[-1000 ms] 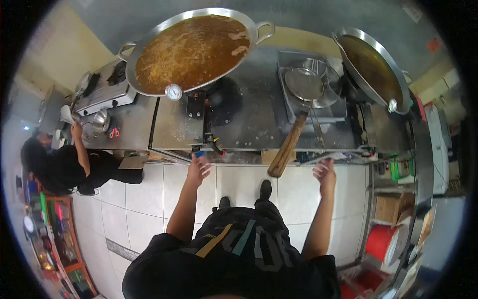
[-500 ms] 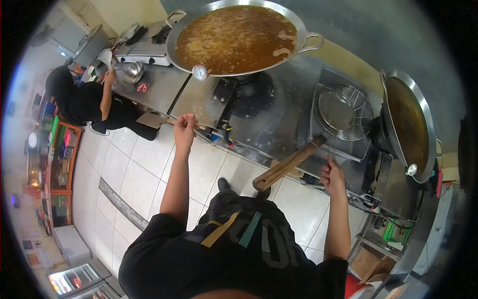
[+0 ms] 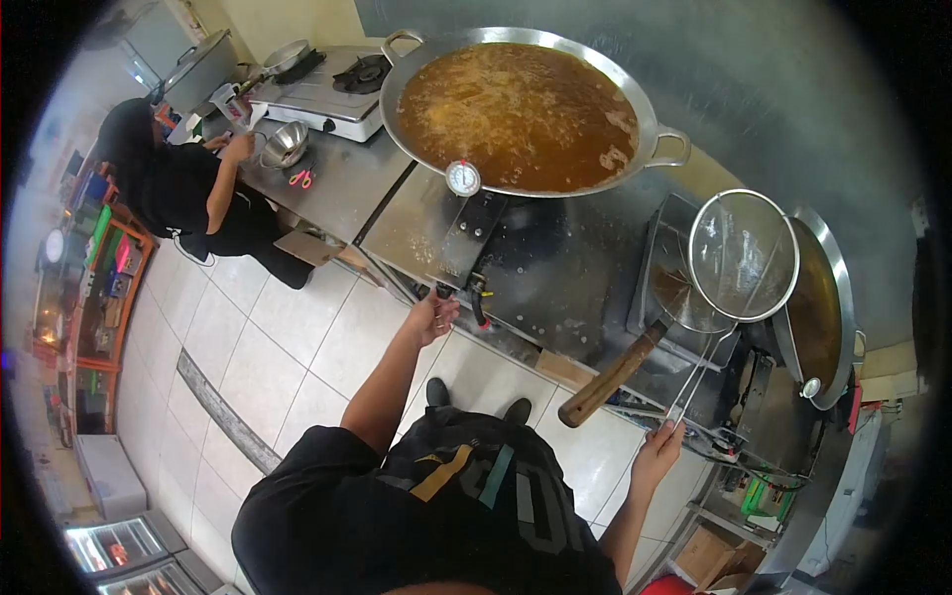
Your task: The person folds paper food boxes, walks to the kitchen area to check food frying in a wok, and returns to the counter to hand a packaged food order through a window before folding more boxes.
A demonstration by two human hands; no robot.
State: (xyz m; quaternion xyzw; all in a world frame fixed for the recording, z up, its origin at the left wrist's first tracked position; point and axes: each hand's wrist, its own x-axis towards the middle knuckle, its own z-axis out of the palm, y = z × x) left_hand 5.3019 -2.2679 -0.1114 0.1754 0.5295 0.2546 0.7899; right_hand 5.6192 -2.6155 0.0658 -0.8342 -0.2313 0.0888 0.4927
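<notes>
Right grip [image 3: 656,451] closed round a strainer [image 3: 744,256], left grip [image 3: 433,317] by a black knob [image 3: 443,292]

Fingers of the right grip wrap the far end of the strainer's long wire handle, just outside the front edge of the surface [image 3: 565,263], near its right end. That end hold probably keeps the skin well back from hot oil. The strainer's round mesh seems to hang over the tray [image 3: 647,268] at the right of the surface, tilted so its face shows; whether it touches the pan behind cannot be told.

The left grip is half curled at the front edge, further left, fingers up against the knob; I cannot tell whether they pinch it or only rest there. The knob sits at the edge presumably so it can be reached without leaning across the heat.

A large pan [image 3: 642,107] of bubbling oil stands toward the back edge, a dial thermometer [image 3: 462,178] at its near rim, likely so it reads from the front. A second pan [image 3: 849,307] of oil stands at the right end. A wooden handle [image 3: 615,377] juts past the front edge, perhaps left there for easy grabbing.
</notes>
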